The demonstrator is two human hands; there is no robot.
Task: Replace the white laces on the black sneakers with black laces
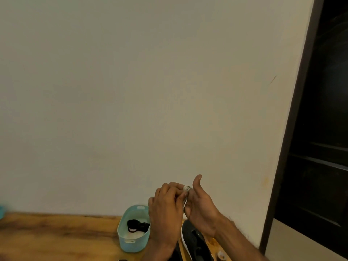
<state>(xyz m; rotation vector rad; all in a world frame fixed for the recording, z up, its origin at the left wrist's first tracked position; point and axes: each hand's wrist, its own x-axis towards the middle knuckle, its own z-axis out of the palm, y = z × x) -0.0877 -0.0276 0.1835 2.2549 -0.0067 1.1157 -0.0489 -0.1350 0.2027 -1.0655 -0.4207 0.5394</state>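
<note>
The white lace [186, 188] is wound in a small coil between the raised hands. The left hand [165, 210] pinches it and the right hand [201, 210] grips it, thumb up. Below them, the black sneaker [195, 240] lies toe towards the wall [131, 91]. Beside it, a teal basket [130, 245] holds black laces [138, 226] on the wooden table [56, 236].

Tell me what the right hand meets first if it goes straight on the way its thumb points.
Its thumb points up and away, so the right hand would likely meet the plain cream wall; nothing else shows in that line, though depth is unclear.
</note>
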